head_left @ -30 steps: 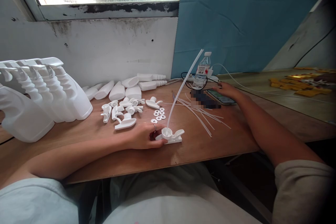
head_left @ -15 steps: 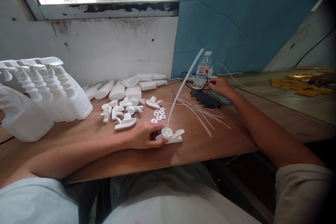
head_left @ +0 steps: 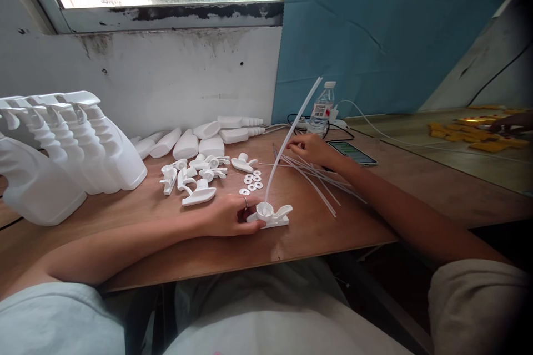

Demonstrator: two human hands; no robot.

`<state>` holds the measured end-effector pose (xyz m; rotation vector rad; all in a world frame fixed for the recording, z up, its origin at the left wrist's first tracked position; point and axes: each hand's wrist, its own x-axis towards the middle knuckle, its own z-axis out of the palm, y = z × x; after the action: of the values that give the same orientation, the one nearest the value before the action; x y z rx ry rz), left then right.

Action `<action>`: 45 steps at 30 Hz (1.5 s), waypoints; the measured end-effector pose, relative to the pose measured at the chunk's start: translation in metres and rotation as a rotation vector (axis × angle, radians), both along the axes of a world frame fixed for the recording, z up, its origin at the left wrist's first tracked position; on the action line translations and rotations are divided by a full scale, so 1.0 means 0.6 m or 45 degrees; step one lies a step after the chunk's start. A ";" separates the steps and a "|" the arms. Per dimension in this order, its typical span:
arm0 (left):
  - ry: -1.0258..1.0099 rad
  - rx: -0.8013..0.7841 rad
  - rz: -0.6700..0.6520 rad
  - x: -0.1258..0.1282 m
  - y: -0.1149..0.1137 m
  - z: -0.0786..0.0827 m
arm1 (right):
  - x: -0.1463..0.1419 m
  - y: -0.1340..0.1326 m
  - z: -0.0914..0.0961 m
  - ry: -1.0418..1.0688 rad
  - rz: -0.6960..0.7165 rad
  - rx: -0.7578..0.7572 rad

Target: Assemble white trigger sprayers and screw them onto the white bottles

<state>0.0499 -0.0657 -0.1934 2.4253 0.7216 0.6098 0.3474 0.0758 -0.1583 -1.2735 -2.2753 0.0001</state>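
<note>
My left hand [head_left: 233, 215] is closed around one end of a white trigger spray head [head_left: 272, 216], pressing it to the table with its round collar facing up. From that collar a white plastic dip tube [head_left: 278, 162] rises and leans to the right. My right hand [head_left: 310, 148] is beside the tube's middle, its fingers loosely bent and apart, with nothing visible in them. Loose thin tubes [head_left: 320, 191] lie below and partly behind it. Small white ring washers [head_left: 252, 179] and several more spray heads [head_left: 202, 193] lie to the left of the tube.
White spray bottles [head_left: 112, 150] stand at the left, and more bottles [head_left: 212, 145] lie along the wall. A water bottle [head_left: 320, 113], a cable and a phone [head_left: 353, 153] are behind my right hand. Yellow pieces [head_left: 470, 133] and another person's hand [head_left: 516, 123] are at far right.
My right hand has moved left and slightly toward me, from near the water bottle to beside the upright tube. My left hand and the spray head have stayed put.
</note>
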 end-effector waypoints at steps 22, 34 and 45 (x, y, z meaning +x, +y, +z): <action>0.123 -0.492 0.155 0.044 0.120 0.117 | -0.059 -0.084 0.002 -0.385 0.786 1.350; 0.806 0.315 1.298 -0.040 0.400 0.142 | -0.042 -0.061 0.003 0.179 0.670 1.166; 0.351 0.548 1.479 -0.116 0.315 0.205 | -0.024 -0.053 0.073 1.709 0.616 0.225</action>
<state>-0.0197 0.1235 -0.0707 2.2567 2.3609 0.9031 0.3331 0.0441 -0.1147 -0.3201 -1.2554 0.6106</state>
